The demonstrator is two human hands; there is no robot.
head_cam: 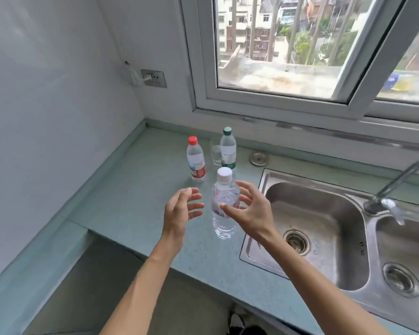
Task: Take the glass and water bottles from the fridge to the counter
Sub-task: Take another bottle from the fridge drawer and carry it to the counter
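White-capped water bottle [224,206] stands upright at frame centre on the counter [136,204]; left hand [180,213] and right hand [250,209] flank it, fingers spread.

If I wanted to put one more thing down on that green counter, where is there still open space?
The counter is bare left of the red-capped bottle, out to the wall, and along the front edge below the left hand. It is crowded where the glass stands between that bottle and the green-capped bottle. The white-capped bottle leaves only a narrow strip before the sink.

Head camera looks steeply down, close over the counter [136,213] corner.
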